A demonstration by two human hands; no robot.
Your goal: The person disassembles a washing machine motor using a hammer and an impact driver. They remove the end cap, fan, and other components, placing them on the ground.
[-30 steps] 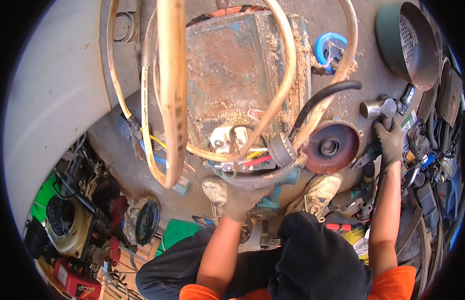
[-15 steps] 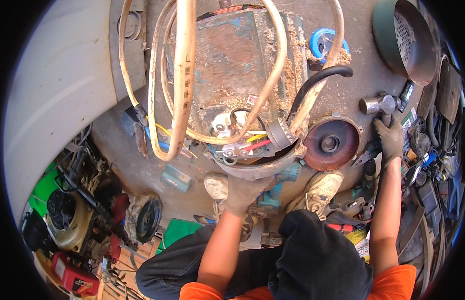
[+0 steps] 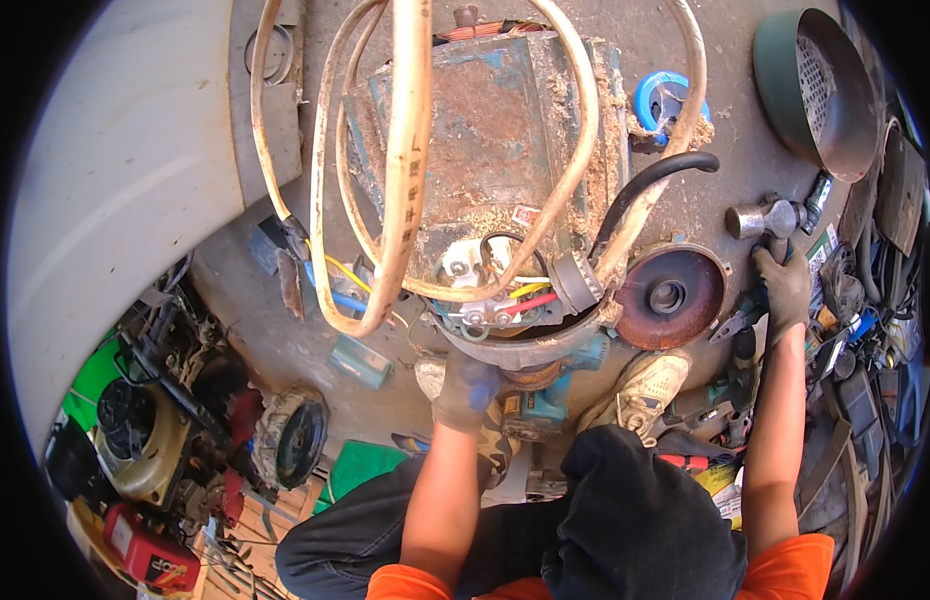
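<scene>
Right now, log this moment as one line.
left hand: gloved, gripping motor end | right hand: gloved, on hammer handle | wires exposed

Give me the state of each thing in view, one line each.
Motor: rusty, dusty, end cover off, wiring exposed.
Cable: looped over the motor.
Left hand: gloved, gripping the motor's lower rim.
Right hand: gloved, closed on the hammer handle.
Hammer: head on the floor.
Rusty disc: flat on the floor.

Motor housing [image 3: 505, 140] was rusty metal, flaking blue paint, sawdust-caked. Cable loops [image 3: 400, 170] looked like grimy matt rubber sheathing. Both gloves, left hand [image 3: 467, 390] and right hand [image 3: 785, 290], were worn cloth. Hammer [image 3: 760, 220] head was dull bare steel. Disc [image 3: 670, 297] was rust-brown metal.
</scene>
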